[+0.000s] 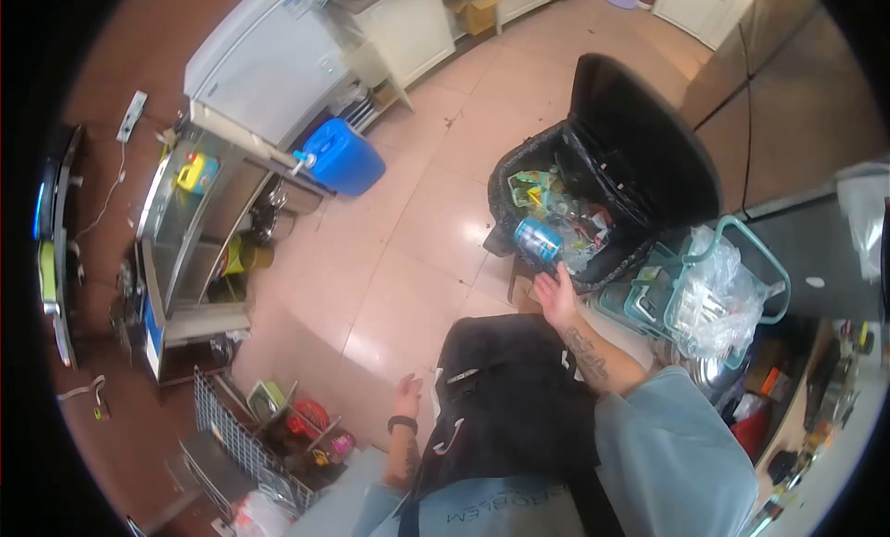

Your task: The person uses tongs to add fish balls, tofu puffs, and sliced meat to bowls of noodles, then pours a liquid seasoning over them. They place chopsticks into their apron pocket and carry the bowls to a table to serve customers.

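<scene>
A blue drink can (538,240) shows over the near side of a black lidded bin (508,189), just beyond the fingertips of my right hand (556,299). That hand is open, its fingers stretched toward the can and not wrapped around it. Crumpled wrappers and clear plastic (579,224) lie inside the bin's black liner. My left hand (406,398) hangs low beside my black apron (519,389), open, with nothing in it. A dark band circles the left wrist.
The bin's lid (640,120) stands raised. Right of the bin are teal baskets (640,301) with a clear plastic bag (718,296). A blue jerrycan (343,157) sits by a white freezer (269,64). A wire rack (236,435) stands at lower left.
</scene>
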Available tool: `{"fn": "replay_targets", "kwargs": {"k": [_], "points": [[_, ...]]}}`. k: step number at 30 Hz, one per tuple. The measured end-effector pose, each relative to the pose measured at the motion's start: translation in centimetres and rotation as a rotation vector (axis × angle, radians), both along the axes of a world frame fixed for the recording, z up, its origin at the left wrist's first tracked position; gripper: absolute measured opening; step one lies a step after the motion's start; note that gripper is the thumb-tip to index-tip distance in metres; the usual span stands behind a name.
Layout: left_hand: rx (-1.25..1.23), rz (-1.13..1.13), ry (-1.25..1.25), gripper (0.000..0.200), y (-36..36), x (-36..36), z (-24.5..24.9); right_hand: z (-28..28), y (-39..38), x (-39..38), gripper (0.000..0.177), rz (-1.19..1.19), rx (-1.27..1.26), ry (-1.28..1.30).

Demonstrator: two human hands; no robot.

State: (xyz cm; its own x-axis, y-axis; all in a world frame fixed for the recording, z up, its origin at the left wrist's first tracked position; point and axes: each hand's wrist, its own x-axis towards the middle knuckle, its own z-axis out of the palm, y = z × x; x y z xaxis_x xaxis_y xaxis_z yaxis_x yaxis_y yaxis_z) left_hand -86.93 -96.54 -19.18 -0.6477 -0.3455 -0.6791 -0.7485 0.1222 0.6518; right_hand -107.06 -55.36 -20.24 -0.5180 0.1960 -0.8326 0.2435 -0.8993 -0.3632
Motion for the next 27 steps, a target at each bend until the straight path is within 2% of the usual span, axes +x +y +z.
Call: {"fn": "replay_targets", "kwargs": {"k": [1, 3, 5, 7, 9, 10, 11, 12, 13, 14, 15, 17, 18, 19, 20, 21, 23, 25, 26, 27], "points": [[0.005, -0.032, 0.000, 0.045, -0.6, -1.1, 0.0, -0.4, 1.0, 1.5, 0.068, -0.032, 0.005, 0.000], [0.005, -0.123, -0.032, 0.053, -2.7, -2.1, -0.4, -1.0, 2.2, 6.8, 0.071, 0.540, 0.169, 0.107], [0.015, -0.298, -0.125, 0.055, -5.3, -3.4, -2.5, 1.8, 2.1, 13.1, 0.074, 0.902, 0.517, 0.056], [0.021, -0.459, -0.238, 0.057, -7.1, -3.8, -2.6, 0.8, 1.4, 22.1, 0.080, 0.996, 0.620, -0.107], [-0.150, -0.927, -0.286, 0.058, -8.5, -6.3, -1.8, 8.8, -0.8, 29.1, 0.087, 0.747, 0.516, -0.192], [-0.196, -0.993, -0.279, 0.057, -8.7, -7.8, -1.5, 8.8, -1.7, 32.7, 0.087, 0.677, 0.514, -0.219], [-0.159, -0.943, -0.306, 0.055, -8.4, -9.3, -0.9, 8.9, -2.5, 36.9, 0.090, 0.609, 0.428, -0.390], [-0.156, -1.027, -0.233, 0.053, -9.4, -11.1, -2.8, 9.1, -3.4, 40.6, 0.092, 0.520, 0.332, -0.553], [-0.170, -1.041, -0.218, 0.051, -9.6, -12.8, -4.2, 9.8, -4.3, 43.2, 0.092, 0.410, 0.325, -0.582], [-0.183, -1.037, -0.231, 0.050, -7.2, -14.2, -2.3, 10.8, -4.5, 45.4, 0.092, 0.354, 0.456, -0.526], [-0.187, -1.039, -0.258, 0.050, -5.3, -15.6, -2.4, 12.3, -4.5, 47.3, 0.092, 0.307, 0.590, -0.480], [-0.100, -1.100, -0.224, 0.045, -1.3, -16.8, -3.0, 19.0, -3.1, 47.7, 0.087, 0.169, 0.439, -0.212], [-0.105, -1.193, -0.220, 0.045, 1.3, -17.1, -3.6, 18.4, -3.7, 49.5, 0.087, 0.078, 0.434, -0.234], [-0.063, -1.292, -0.245, 0.043, 3.8, -16.9, -4.0, 17.6, -4.1, 51.3, 0.084, 0.101, 0.444, -0.186], [-0.018, -1.377, -0.263, 0.042, 6.7, -16.4, -4.7, 16.5, -3.9, 53.3, 0.081, 0.137, 0.468, -0.131], [0.080, -1.496, -0.188, 0.035, 9.7, -15.1, -5.6, 15.1, -5.2, 56.2, 0.079, 0.023, 0.386, -0.178], [0.098, -1.413, -0.231, 0.031, 16.7, -9.9, -5.1, 14.6, -8.9, 61.3, 0.078, -0.622, 0.233, -0.213], [0.118, -1.520, -0.243, 0.031, 22.9, -3.5, -3.7, 16.5, -12.2, 67.8, 0.063, -1.037, -0.254, -0.151], [0.128, -1.584, -0.265, 0.032, 25.9, -0.3, -3.3, 14.8, -11.8, 71.3, 0.063, -1.067, -0.251, -0.143], [0.133, -1.614, -0.259, 0.032, 28.5, 2.8, -4.4, 11.9, -19.5, 76.8, 0.062, -0.964, -0.149, -0.204]]}}
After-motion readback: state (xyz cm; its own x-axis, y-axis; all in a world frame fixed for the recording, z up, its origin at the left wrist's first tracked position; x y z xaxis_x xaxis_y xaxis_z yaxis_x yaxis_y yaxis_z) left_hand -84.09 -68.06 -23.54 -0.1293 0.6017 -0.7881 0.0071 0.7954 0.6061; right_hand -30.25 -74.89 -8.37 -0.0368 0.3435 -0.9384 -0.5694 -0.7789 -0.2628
